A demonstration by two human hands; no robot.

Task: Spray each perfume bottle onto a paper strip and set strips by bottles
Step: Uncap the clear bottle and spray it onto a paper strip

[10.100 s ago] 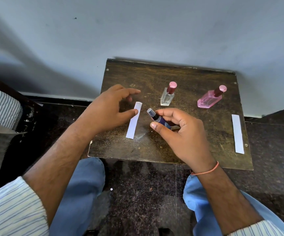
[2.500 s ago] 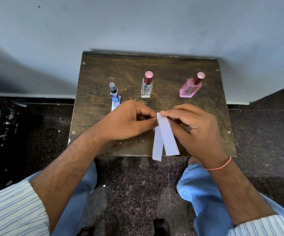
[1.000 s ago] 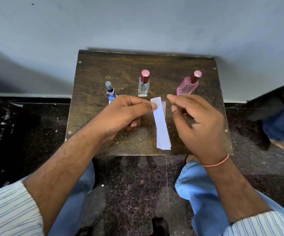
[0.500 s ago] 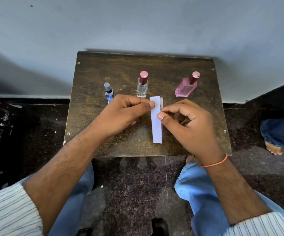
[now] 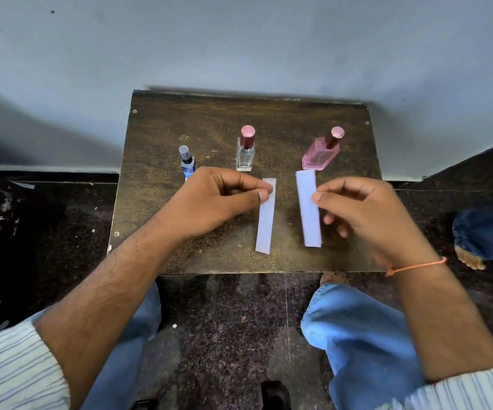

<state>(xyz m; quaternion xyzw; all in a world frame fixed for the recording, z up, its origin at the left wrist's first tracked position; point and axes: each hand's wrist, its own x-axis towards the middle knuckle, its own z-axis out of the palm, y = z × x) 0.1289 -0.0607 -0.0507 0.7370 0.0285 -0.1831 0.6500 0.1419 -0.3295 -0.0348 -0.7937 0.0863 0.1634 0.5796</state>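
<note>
Two strips, now split between my hands

Half a second ago my hands pinched the stacked strips together at one spot; now they have drawn apart, and each holds its own. My left hand (image 5: 218, 199) pinches the left paper strip (image 5: 265, 216) near its top, below the clear bottle (image 5: 246, 150). My right hand (image 5: 366, 211) pinches the right paper strip (image 5: 308, 208), its top edge just beside the pink bottle (image 5: 321, 153). At the right edge, the blue-clad leg (image 5: 488, 232) of another person has come further into view.
</note>
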